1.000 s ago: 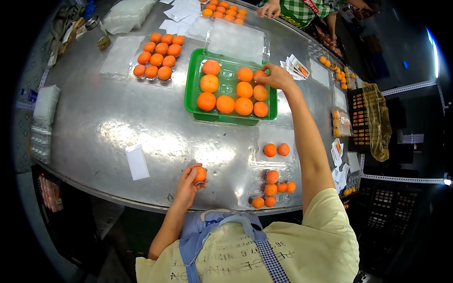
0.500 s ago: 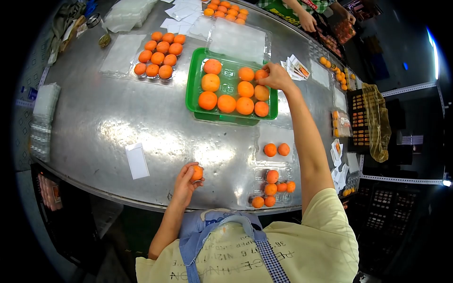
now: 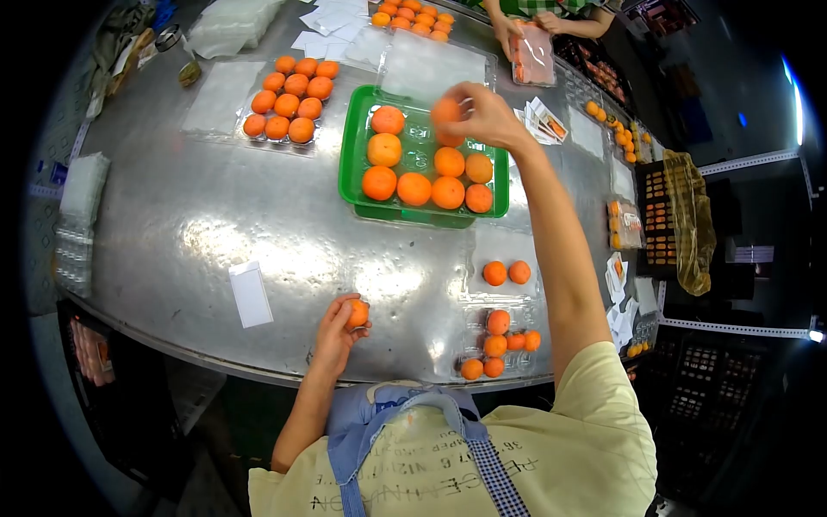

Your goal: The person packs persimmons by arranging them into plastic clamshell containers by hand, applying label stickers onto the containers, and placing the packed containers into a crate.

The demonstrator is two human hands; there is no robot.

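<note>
My left hand (image 3: 334, 334) is closed around a mandarin (image 3: 357, 315) above the near side of the metal table. Over the far edge of the green tray (image 3: 345, 177), my right hand (image 3: 484, 116) pinches another mandarin (image 3: 445, 111), slightly blurred by motion. A clear clamshell pack with its lid (image 3: 435, 71) folded back sits on the tray. Several mandarins lie in its cups, among them a paler one (image 3: 384, 150) on the left and one (image 3: 448, 192) near the front. One mandarin partly hides below my right fingers.
A filled clear pack (image 3: 287, 105) lies open at the left. Near my right arm, another open pack holds several mandarins (image 3: 495, 345). A white card (image 3: 250, 295) lies at the left front, and printed cards (image 3: 544, 122) lie right of the tray. Across the table, a co-worker's hands hold a packed box (image 3: 532, 56).
My right hand has lifted a mandarin from the pack's far right corner and moved it up and left. The left hand stays nearly still. The co-worker has brought a packed box over the table.
</note>
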